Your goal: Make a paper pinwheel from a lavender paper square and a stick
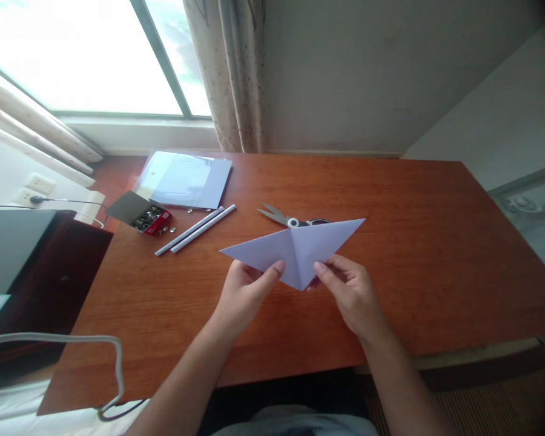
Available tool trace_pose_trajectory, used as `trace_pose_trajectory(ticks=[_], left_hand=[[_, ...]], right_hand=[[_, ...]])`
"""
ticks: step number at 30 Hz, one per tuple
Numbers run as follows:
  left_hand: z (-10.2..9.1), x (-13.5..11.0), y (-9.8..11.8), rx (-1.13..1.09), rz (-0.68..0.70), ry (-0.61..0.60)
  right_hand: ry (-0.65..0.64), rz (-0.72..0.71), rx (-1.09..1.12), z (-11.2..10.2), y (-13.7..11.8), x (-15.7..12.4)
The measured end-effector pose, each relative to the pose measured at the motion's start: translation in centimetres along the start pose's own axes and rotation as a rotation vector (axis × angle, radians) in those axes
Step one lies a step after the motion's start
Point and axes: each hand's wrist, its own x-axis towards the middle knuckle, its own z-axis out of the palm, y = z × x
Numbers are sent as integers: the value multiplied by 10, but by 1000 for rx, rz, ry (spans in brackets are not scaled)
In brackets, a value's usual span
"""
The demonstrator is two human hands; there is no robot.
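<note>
A folded white sheet of paper (312, 246) is held above the wooden table, shaped like a wide triangle with a crease down its middle and its point toward me. My left hand (249, 284) pinches its left lower edge, thumb on top and fingers underneath. On the other side, my right hand (345, 284) grips the right lower edge the same way, its fingertips partly hidden behind the paper. Just beyond the paper lie scissors (293, 223) with their blades apart, their handles partly covered by it.
Two rolled paper tubes (203, 230) lie left of the paper. Beside them is an open small box (152, 219) of metal pieces, with a few loose ones near it. A clear folder with sheets (186, 180) rests at the back. A white cable (118, 363) crosses the near left corner.
</note>
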Motion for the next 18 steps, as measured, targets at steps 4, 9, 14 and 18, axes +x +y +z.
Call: trace_pose_trajectory(ticks=[4,9,14,18], left_hand=[[0,3,0,-8,-11,80],[-2,7,1,-38,-31,145],[0,6,1,-17,-16,158],[-1,5,3,-39,-62,104]], right_hand=[[-13,46,53,7,8,-1],[-87,77,50,5,8,-3],[119,83,99,-10,5,3],[179,53,87,-18,1,5]])
